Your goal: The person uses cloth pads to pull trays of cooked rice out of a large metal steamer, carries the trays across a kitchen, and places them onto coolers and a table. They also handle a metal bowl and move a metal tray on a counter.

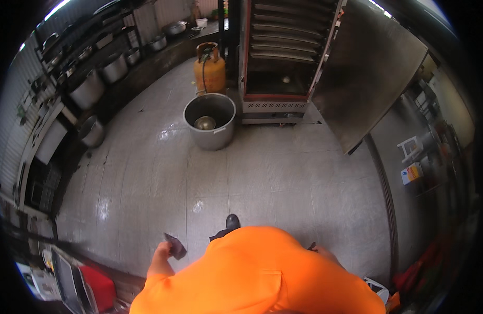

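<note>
"Dark cloth: state its place, and the step in hand."

"Near side, left of the orange top, above the tiled floor. Its lower part hangs free of the left hand. I judge the step to be carrying or holding; nothing is being wiped. The next move would call for a firm hold and careful footing, since the tiles shine as if wet."

"Containers, from the left?"

"Far left, a large metal pot stands in a row of cookware; its contents cannot be told. A smaller pot stands on the floor, slightly nearer. Further right, a wide grey pot holds a metal bowl, low inside. Just behind that pot is an orange gas cylinder. Next comes a tall cabinet, its door swung to the right; racks fill the upper part, and a small pale object lies at the bottom."

"And the grips?"

"Left: closed on the cloth. Right hand, near right: a small dark item shows by the fingers, but the top hides much; I cannot tell whether it is gripped."
</note>
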Demonstrator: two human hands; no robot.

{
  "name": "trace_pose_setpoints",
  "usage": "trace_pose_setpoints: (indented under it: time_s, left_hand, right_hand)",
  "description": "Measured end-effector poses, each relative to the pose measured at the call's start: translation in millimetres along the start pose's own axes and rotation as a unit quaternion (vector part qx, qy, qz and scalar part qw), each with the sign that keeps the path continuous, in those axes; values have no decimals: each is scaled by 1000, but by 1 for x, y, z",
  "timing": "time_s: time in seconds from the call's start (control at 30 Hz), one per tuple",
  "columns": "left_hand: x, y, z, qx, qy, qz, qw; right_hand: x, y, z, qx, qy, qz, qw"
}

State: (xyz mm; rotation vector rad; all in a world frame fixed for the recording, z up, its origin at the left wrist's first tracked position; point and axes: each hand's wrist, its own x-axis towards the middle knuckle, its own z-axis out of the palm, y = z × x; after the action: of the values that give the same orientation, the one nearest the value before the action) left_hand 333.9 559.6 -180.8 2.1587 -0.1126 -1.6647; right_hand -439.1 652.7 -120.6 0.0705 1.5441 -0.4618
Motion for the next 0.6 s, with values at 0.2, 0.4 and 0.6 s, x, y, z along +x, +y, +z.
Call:
trace_pose_setpoints:
  time_s: [0.2,0.4,0.6]
  left_hand:
    - [51,229,158,589,-96,428,679]
    - [-59,405,358,307,-308,303,848]
    - [-114,481,437,276,-395,271,834]
  right_hand:
    - [2,-102,60,308,-132,-112,935]
    - [-14,-215,150,377,-246,-190,872]
    - [30,-390,252,301,-308,-145,891]
